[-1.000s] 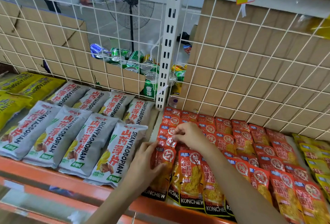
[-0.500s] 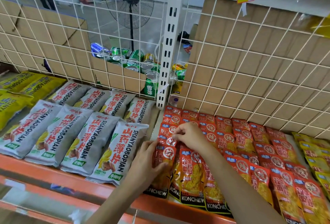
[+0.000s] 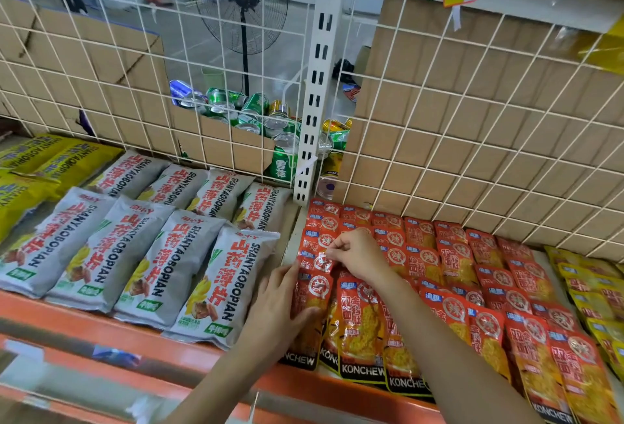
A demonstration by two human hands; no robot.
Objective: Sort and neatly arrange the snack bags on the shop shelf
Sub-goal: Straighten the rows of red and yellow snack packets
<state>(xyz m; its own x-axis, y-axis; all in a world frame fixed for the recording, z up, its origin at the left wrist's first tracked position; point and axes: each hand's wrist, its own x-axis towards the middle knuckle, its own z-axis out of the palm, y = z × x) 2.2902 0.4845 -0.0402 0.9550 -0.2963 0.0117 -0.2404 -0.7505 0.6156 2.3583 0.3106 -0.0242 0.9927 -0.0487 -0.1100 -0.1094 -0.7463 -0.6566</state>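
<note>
Red and orange KONCHEW snack bags [image 3: 452, 268] lie in overlapping rows on the right half of the shelf. My left hand [image 3: 277, 305] holds the left edge of the front-left red bag [image 3: 314, 302], thumb on its face. My right hand [image 3: 358, 253] pinches the top of a red bag [image 3: 320, 259] just behind it. Grey SHANYAOBOPIAN bags [image 3: 141, 248] lie in two rows on the left half. Yellow bags [image 3: 37, 167] lie at the far left, and more yellow bags [image 3: 594, 292] at the far right.
A white wire grid [image 3: 472, 139] backs the shelf, with cardboard behind it and a white slotted post [image 3: 315, 85] in the middle. Drink cans [image 3: 250, 112] sit in a box behind the grid. The orange shelf lip [image 3: 101, 332] runs along the front.
Both hands stay on the same red bags at the left end of the red rows. They have shifted only slightly.
</note>
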